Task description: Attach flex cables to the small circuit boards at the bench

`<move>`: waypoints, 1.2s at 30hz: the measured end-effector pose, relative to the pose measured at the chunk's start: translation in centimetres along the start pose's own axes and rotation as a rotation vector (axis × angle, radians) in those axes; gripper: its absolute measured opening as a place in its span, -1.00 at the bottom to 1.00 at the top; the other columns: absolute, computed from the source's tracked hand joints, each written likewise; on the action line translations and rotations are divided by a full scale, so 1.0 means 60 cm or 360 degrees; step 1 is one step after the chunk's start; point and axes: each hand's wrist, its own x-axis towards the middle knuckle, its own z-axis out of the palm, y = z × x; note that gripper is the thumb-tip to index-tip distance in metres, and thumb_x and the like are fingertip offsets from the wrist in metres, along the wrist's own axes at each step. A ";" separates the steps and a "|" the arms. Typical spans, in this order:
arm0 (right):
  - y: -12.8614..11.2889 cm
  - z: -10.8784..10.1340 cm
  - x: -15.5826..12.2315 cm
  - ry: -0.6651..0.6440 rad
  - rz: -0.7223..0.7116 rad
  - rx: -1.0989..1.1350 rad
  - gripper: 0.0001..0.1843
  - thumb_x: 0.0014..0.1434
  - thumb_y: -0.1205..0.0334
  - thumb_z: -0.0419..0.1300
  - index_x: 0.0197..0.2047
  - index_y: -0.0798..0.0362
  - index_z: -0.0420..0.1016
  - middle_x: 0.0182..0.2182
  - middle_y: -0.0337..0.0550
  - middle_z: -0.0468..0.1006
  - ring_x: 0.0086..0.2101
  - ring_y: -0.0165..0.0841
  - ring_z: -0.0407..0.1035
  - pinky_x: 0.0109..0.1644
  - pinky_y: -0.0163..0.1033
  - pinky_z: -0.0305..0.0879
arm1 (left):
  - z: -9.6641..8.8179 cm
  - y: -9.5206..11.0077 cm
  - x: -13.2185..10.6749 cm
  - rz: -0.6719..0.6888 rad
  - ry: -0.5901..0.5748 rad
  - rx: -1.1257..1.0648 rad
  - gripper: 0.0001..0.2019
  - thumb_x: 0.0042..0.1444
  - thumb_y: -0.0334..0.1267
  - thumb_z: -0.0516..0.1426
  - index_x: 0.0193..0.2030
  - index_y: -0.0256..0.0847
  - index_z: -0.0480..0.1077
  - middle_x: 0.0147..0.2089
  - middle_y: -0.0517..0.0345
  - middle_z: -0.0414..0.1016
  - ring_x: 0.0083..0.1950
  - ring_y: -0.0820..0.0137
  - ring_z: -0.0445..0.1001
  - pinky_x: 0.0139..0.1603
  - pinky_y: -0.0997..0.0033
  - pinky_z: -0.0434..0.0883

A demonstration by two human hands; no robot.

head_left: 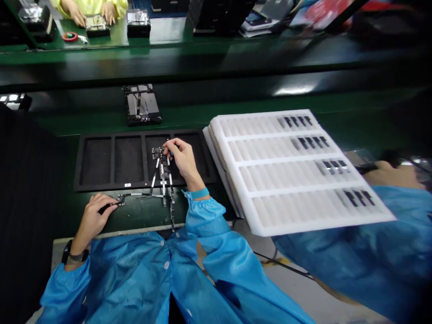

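Note:
A dark circuit board (164,170) with several flat ribbon cables (172,198) lies over the front edge of a black foam tray (130,135). My right hand (182,158) is closed in a pinch at the board's upper end; its fingertips partly hide what they grip. One cable runs left across the bench to a small connector board (120,200). Closed beside that small board is my left hand (96,212), with a slim dark piece between its fingers. Whether this piece is a tool or part of the board, I cannot tell.
A white foam tray (280,177) with rows of slots, some holding dark parts, rests on a stack at right. Behind the black tray lies an opened device (142,104). A co-worker's blue sleeve (401,211) is at right; another person's hands (92,13) work across the bench.

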 end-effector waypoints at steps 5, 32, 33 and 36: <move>0.006 -0.001 -0.003 0.0036 -0.0022 -0.0025 -0.70 0.25 -0.07 0.38 -0.23 -0.01 0.59 -0.54 -0.32 0.42 -0.48 -0.42 0.30 -0.39 -0.27 0.25 | -0.004 0.004 -0.002 0.0029 -0.0026 -0.0056 -0.82 0.34 -0.22 0.23 -0.31 -0.09 0.62 -0.21 0.07 0.68 -0.12 0.19 0.57 0.03 0.13 0.39; 0.003 0.002 -0.009 -0.0007 0.0021 -0.0006 -0.85 0.25 0.19 0.38 -0.33 0.03 0.58 -0.51 -0.29 0.49 -0.53 -0.47 0.33 -0.45 -0.33 0.25 | -0.003 -0.002 -0.010 -0.0477 0.0093 -0.0396 -0.77 0.17 -0.09 0.35 -0.12 -0.15 0.68 -0.14 0.02 0.72 -0.07 0.16 0.63 0.12 0.13 0.51; 0.003 0.002 -0.010 -0.0008 0.0026 -0.0010 -0.85 0.25 0.19 0.39 -0.33 0.03 0.58 -0.51 -0.29 0.49 -0.53 -0.47 0.33 -0.45 -0.33 0.25 | -0.002 0.000 -0.009 -0.0473 0.0088 -0.0375 -0.76 0.18 -0.09 0.34 -0.09 -0.14 0.67 -0.15 0.03 0.71 -0.07 0.17 0.62 0.13 0.12 0.50; 0.003 0.002 -0.009 -0.0014 0.0036 -0.0023 -0.87 0.25 0.21 0.37 -0.34 0.02 0.59 -0.52 -0.31 0.49 -0.53 -0.47 0.31 -0.46 -0.33 0.24 | 0.003 0.009 -0.004 -0.0451 0.0084 -0.0320 -0.70 0.21 -0.11 0.31 0.03 -0.14 0.65 -0.17 0.05 0.69 -0.10 0.19 0.60 0.13 0.13 0.48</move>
